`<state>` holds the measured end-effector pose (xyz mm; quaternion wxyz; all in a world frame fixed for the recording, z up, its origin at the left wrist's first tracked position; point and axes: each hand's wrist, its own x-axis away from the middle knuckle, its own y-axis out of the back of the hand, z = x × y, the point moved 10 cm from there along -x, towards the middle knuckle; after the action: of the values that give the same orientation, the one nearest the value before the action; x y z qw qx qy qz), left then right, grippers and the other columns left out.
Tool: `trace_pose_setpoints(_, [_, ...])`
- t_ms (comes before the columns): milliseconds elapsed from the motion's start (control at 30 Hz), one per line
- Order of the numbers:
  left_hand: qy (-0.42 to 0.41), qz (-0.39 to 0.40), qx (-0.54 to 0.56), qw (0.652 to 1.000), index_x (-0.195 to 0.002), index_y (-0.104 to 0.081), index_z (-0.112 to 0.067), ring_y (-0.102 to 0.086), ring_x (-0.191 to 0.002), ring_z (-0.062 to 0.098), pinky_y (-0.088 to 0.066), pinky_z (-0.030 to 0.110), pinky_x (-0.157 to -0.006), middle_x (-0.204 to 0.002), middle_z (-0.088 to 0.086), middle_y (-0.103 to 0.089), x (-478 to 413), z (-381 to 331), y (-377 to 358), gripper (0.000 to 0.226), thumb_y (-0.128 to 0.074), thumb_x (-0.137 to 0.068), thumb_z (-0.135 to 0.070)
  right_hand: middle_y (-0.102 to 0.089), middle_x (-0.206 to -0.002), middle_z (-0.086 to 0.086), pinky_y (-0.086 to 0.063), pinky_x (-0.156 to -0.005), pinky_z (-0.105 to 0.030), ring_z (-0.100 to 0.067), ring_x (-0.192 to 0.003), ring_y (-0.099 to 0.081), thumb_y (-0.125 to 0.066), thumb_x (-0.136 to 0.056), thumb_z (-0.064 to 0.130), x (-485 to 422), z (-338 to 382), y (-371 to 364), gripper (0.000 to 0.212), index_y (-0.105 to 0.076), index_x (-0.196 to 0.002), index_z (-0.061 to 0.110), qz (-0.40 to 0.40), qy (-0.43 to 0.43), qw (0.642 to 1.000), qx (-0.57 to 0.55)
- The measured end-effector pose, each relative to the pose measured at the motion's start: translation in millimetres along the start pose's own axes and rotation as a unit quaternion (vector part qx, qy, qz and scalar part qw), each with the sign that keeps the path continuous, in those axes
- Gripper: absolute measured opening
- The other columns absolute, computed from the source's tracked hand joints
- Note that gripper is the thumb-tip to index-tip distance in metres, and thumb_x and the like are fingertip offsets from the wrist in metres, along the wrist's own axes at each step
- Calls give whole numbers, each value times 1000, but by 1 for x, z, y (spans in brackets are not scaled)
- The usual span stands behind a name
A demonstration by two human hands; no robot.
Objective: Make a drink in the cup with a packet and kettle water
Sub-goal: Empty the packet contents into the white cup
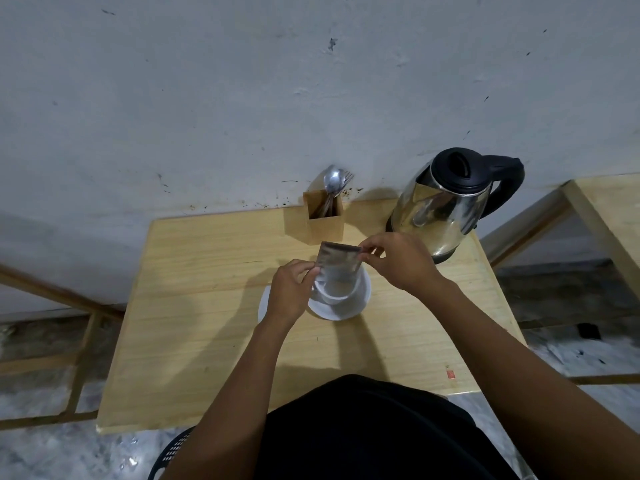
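Note:
A silvery foil packet (pixel 337 263) is held upright over a white cup (pixel 337 295) that stands on a white saucer (pixel 346 311) in the middle of the wooden table. My left hand (pixel 290 294) pinches the packet's lower left edge. My right hand (pixel 398 259) pinches its top right corner. The packet hides most of the cup's inside. A steel kettle (pixel 440 209) with a black lid and handle stands at the back right, just beyond my right hand.
A wooden holder (pixel 325 220) with spoons and a fork stands at the table's back edge against the grey wall. Another wooden table (pixel 609 209) is at the right. A dark plastic stool (pixel 171 452) shows below the table's near edge.

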<state>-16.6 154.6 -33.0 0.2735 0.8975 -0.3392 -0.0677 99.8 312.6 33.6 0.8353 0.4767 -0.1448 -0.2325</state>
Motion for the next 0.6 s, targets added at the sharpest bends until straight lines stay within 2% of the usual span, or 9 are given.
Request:
trace_pose_setpoints(67, [5,-6,7,1000,-97,-74,-8,-60,-87,12,-44,16,-77,-94,0,-67,0,3,-2,16,-62,-89,-14,-74,-91,14,-47,-84,-32,-4,-75,-63,-68,-88,34,1,1,0,13,-76,-97,30,-12,-7,1000,0])
trace_pose_setpoints(133, [9,-11,18,1000,-97,-74,-8,-62,-86,12,-46,20,-78,-94,0,-67,-1,5,-3,16,-64,-87,-14,-74,-92,14,-46,-85,-33,-4,-72,-60,-68,-88,34,2,5,2,13,-76,-97,31,-35,-1,999,14])
trace_pose_setpoints(267, [1,-17,25,1000,-94,-75,-7,-60,-79,-1,-42,2,-71,-90,-4,-67,-1,3,-4,14,-67,-85,-13,-74,-92,16,-41,-84,-30,2,-65,-47,-67,-88,36,6,6,6,13,-77,-96,34,-77,-3,996,33])
trace_pose_setpoints(367, [-2,-23,26,999,-94,-75,-5,-61,-79,5,-42,1,-70,-88,-3,-66,-2,3,-3,14,-67,-85,-11,-75,-93,17,-39,-84,-30,3,-66,-45,-66,-88,37,8,5,4,13,-77,-96,35,-80,-12,996,28])
trace_pose_setpoints(500, [-12,-27,13,999,-93,-75,-3,-58,-77,-2,-40,0,-70,-87,-3,-66,-2,1,-1,14,-67,-85,-11,-75,-92,17,-39,-88,-32,2,-69,-47,-68,-87,38,9,1,7,12,-77,-94,35,-104,-24,994,16])
trace_pose_setpoints(600, [-14,-27,8,999,-94,-75,-3,-58,-78,3,-39,-2,-70,-88,-3,-66,-2,1,0,14,-67,-85,-12,-75,-88,17,-39,-90,-33,0,-70,-51,-69,-86,37,9,1,7,10,-77,-93,36,-107,-27,994,15])
